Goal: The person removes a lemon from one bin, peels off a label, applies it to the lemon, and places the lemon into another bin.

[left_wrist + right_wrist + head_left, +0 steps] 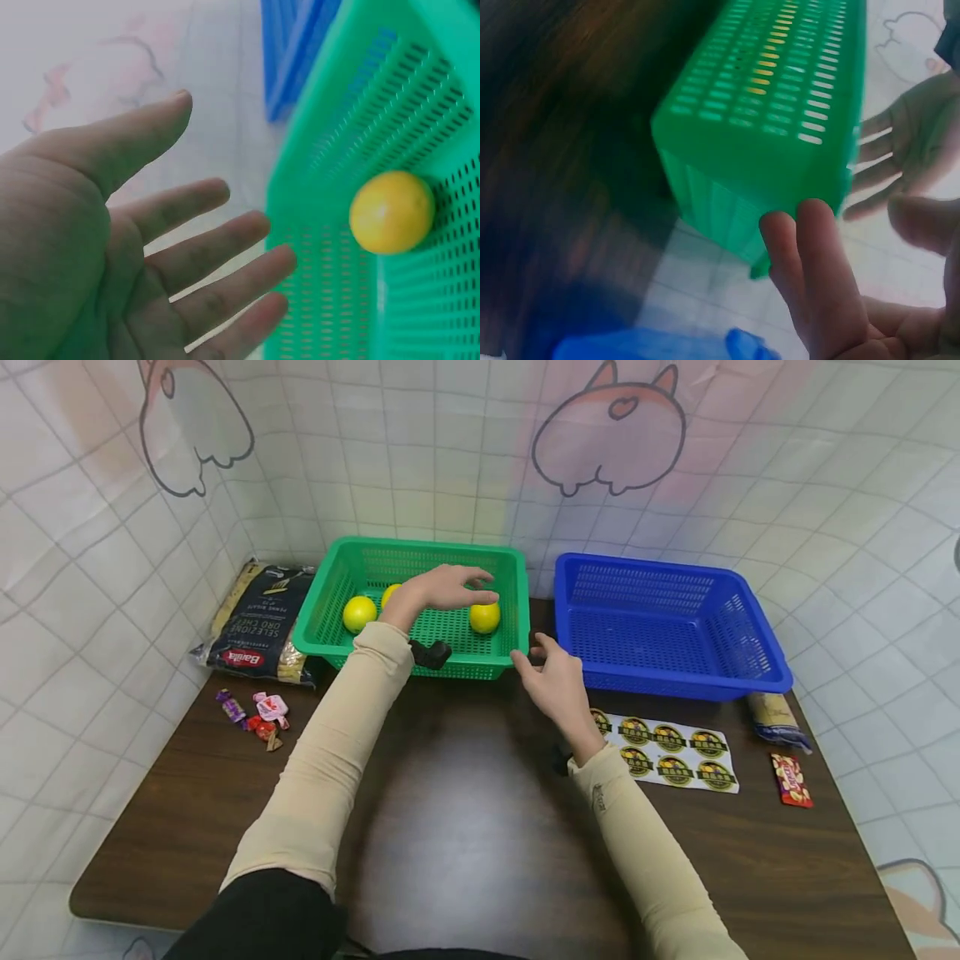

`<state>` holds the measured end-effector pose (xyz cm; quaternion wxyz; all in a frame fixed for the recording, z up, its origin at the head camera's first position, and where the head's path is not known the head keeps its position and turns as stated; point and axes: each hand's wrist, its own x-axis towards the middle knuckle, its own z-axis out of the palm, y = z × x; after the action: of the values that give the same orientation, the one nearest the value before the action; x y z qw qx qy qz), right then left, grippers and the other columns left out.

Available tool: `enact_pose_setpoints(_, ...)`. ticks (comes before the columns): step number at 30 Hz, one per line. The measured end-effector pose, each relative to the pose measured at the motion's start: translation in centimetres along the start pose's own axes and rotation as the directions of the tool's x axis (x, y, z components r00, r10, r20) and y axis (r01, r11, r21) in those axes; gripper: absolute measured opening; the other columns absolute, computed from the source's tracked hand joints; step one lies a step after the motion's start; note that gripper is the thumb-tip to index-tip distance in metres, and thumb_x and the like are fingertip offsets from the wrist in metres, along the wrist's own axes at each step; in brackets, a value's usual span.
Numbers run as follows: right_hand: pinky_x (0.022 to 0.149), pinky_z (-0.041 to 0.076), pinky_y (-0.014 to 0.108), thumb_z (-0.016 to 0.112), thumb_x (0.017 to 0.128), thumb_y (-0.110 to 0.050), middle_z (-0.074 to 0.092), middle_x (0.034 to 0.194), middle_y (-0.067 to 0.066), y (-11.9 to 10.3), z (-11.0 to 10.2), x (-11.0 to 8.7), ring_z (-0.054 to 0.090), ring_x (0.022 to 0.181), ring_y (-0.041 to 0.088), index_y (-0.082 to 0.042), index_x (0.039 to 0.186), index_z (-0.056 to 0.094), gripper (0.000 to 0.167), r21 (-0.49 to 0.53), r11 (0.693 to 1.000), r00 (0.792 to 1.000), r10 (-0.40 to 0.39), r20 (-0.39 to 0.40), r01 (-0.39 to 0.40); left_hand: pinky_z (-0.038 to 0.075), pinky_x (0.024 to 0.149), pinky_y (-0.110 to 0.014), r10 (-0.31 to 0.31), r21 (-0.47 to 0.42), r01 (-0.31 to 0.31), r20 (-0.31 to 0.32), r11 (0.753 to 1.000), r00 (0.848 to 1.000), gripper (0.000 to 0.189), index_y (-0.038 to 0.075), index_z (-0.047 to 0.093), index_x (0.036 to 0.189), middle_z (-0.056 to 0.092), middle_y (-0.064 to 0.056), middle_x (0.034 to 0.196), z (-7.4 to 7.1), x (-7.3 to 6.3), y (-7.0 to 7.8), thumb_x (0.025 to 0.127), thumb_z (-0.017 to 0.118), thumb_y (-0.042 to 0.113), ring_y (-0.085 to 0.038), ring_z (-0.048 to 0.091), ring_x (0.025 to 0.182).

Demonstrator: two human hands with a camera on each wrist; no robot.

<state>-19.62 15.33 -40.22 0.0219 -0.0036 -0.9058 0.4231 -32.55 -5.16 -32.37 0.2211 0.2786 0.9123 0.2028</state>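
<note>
Left hand [450, 587]: grip spread, empty — above green basket [472, 659] of round yellow items [360, 614]. Right hand [557, 681]: grip parted, empty — beside the basket's corner.

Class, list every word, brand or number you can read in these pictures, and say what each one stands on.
"Barilla": red logo on the dark pasta bag.
"SELEZIONE ORO CHEF": same bag.
"PENNE RIGATE": same bag, in small letters.
Too small or blurred to read: the bag's finer print, the sticker sheet, the red packet and the mark on the right sleeve.
</note>
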Motion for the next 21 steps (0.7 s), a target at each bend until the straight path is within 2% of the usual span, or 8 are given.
enact_pose_setpoints(5,0.08,0.063,0.041,0.061,0.098,-0.034,0.072,0.119,0.02,0.1,1.5,1.4,0.077,0.079,0.025,-0.001,0.146,0.046,0.06,0.055,0.998,0.999,0.001,-0.048,0.001,0.036,0.12,-0.049,-0.071,-0.063,0.069,-0.031,0.996,0.997,0.064,0.016,0.032,0.156,0.03,-0.01,0.164,-0.3,1.7,-1.8,0.102,0.045,0.05,-0.031,0.036,0.148)
enact_pose_setpoints(11,0.071,0.064,0.033,0.068,0.095,-0.025,0.075,0.111,0.019,0.4,2.4,1.6,0.077,0.074,0.021,-0.001,0.143,0.051,0.057,0.205,0.978,0.996,0.055,-0.072,-0.039,0.037,0.12,-0.048,-0.18,-0.19,0.161,-0.084,0.968,0.98,0.069,0.011,0.033,0.155,0.031,-0.012,0.163,0.6,3.5,-3.8,0.1,0.052,0.048,-0.033,0.036,0.148)
enact_pose_setpoints(16,0.074,0.063,0.043,0.069,0.094,-0.021,0.074,0.111,0.023,0.5,2.5,1.5,0.074,0.065,0.009,-0.001,0.14,0.055,0.052,0.312,0.949,0.995,0.057,-0.076,-0.03,0.038,0.119,-0.048,-0.249,-0.307,0.197,-0.14,0.931,0.958,0.068,0.008,0.036,0.153,0.033,-0.015,0.162,1.1,4.3,-4.6,0.099,0.055,0.045,-0.034,0.036,0.147)
enact_pose_setpoints(18,0.073,0.063,0.042,0.069,0.094,-0.019,0.075,0.109,0.023,0.5,2.4,1.5,0.071,0.062,0.003,-0.002,0.137,0.057,0.048,0.338,0.941,0.995,0.054,-0.086,-0.022,0.038,0.119,-0.048,-0.259,-0.33,0.199,-0.15,0.923,0.954,0.067,0.007,0.038,0.152,0.034,-0.015,0.162,1.2,4.7,-4.8,0.099,0.056,0.045,-0.034,0.036,0.147)
enact_pose_setpoints(21,0.069,0.063,0.034,0.069,0.094,-0.018,0.075,0.108,0.023,0.5,2.4,1.7,0.069,0.061,-0.001,-0.002,0.136,0.059,0.045,0.379,0.925,0.995,0.057,-0.081,-0.022,0.038,0.12,-0.047,-0.277,-0.318,0.226,-0.123,0.921,0.953,0.069,0.007,0.038,0.152,0.034,-0.015,0.162,1.4,5.4,-4.9,0.099,0.055,0.047,-0.033,0.035,0.148)
